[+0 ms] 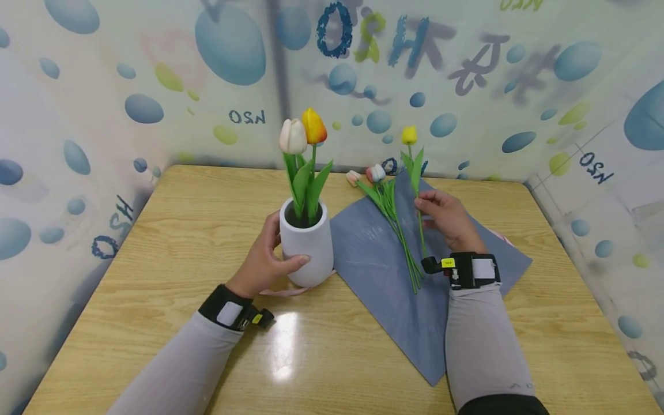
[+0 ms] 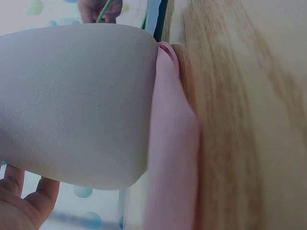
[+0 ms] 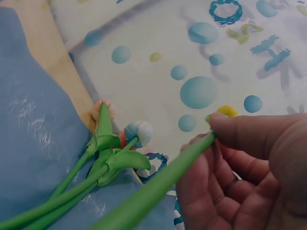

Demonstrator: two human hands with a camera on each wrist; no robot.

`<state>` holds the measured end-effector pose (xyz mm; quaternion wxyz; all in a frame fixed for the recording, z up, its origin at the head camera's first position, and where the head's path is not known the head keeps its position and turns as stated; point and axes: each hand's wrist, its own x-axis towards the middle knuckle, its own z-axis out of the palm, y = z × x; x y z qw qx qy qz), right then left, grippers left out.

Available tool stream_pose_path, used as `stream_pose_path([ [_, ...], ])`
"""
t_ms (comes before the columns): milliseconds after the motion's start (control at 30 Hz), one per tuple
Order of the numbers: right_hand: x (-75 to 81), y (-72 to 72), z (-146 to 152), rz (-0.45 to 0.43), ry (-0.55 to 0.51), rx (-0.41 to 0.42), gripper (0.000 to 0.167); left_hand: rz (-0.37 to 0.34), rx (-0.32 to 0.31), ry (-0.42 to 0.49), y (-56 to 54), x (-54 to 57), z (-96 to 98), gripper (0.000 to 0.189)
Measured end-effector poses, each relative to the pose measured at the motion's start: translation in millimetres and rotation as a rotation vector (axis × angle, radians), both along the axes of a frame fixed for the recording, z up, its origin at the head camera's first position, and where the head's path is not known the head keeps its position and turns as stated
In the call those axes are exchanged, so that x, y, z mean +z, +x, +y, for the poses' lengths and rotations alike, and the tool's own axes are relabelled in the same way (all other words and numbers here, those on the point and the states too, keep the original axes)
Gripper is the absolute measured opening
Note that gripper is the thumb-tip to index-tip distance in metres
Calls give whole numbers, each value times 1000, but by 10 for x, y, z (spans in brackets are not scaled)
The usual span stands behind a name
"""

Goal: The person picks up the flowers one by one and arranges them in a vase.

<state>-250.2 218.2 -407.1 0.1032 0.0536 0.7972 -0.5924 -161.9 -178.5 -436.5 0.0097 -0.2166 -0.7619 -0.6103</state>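
Inside table edges (image 1: 218,172), spaced hands (image 1: 264,258) (image 1: 448,220) hold vase (image 1: 311,251) and tulip (image 1: 416,168).

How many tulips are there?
6: a white tulip and an orange one in the pot, a yellow one in the right hand, and pale pink, reddish and blue-white ones, stems on the blue sheet. The last two overlap, so another could be hidden.

Pinches a green stem (image 3: 163,181) in the right hand (image 3: 249,166), near tulips (image 3: 125,160) lying partly on a blue sheet (image 3: 33,120), before a spotted backdrop (image 3: 144,79).
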Motion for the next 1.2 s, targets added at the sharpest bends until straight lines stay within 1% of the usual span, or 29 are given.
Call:
stream_pose_path([
  [167,52,25,-16,44,-216,-53,20,-1,-1,-4,-4,5,0,92],
  [300,88,47,-43,79,-366,-68,10,0,-2,-2,-9,4,-3,92],
  [433,103,46,-65,109,-481,-64,3,0,0,-5,-12,-5,-5,93],
  [600,125,52,-82,135,-580,-56,7,5,3,-6,-9,-17,-7,93],
  [667,134,57,-83,136,-638,-54,10,6,4,-5,-8,-21,-9,93],
  [833,150,70,-86,139,-723,-62,12,-3,9,-10,-4,-27,-12,93],
  [1000,159,79,-83,152,-762,-65,9,-9,8,-12,-4,-29,-13,93],
  [1200,169,78,-97,169,-800,-72,12,-6,6,-6,-8,-35,-13,93],
])
